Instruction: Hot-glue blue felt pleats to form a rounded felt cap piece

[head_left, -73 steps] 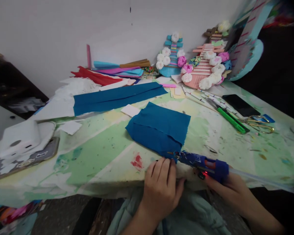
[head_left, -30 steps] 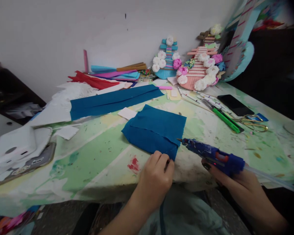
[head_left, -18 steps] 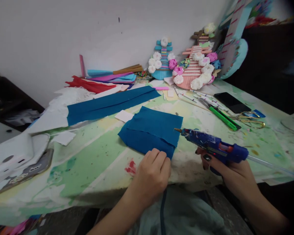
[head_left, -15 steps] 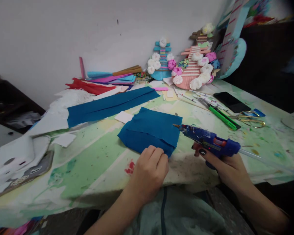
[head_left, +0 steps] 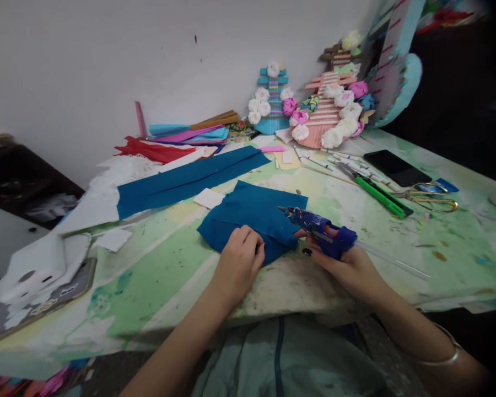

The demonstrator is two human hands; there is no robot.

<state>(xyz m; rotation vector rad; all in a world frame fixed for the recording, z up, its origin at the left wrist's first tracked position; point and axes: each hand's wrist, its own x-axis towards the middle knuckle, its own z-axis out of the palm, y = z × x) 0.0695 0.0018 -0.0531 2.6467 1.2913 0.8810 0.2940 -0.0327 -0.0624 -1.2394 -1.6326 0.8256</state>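
Steadiness on one side, aim on the other

The broad table under a green, cream and yellow paint-stained cover [head_left: 161, 278] is my work surface. Toward its back lies a long, flat strip of deep blue, cloth-like material [head_left: 186, 182], well apart from my hands. Nearer me, around the middle of the near half, sits the folded, roughly four-sided piece of the same deep blue material [head_left: 260, 201], an overlapping edge running slantwise across it.

My left hand [head_left: 242, 259] is on that folded piece's near edge, fingers curled over and close together. I can't tell whether they pinch the edge or only press it down, since the fingertips are tucked from sight. For good work here, I'd judge the pressure should be even, enough to stop the layers sliding without puckering them, and the fingers well out of the nozzle's line.

My right hand [head_left: 351, 270] is wrapped around the dark blue plastic hot-glue gun [head_left: 324, 229], its body lying level or nearly so. How far the trigger is squeezed is hidden. The clear, thin glue stick [head_left: 397, 260] juts from its back, free of everything.

Smallest is the pointed, brownish nozzle tip [head_left: 281, 209], which shows in front of the folded piece; whether it touches, I can't tell. My advice to myself would be a low angle, a light squeeze and a thin bead, because too much hot glue could soak through and mark the blue.
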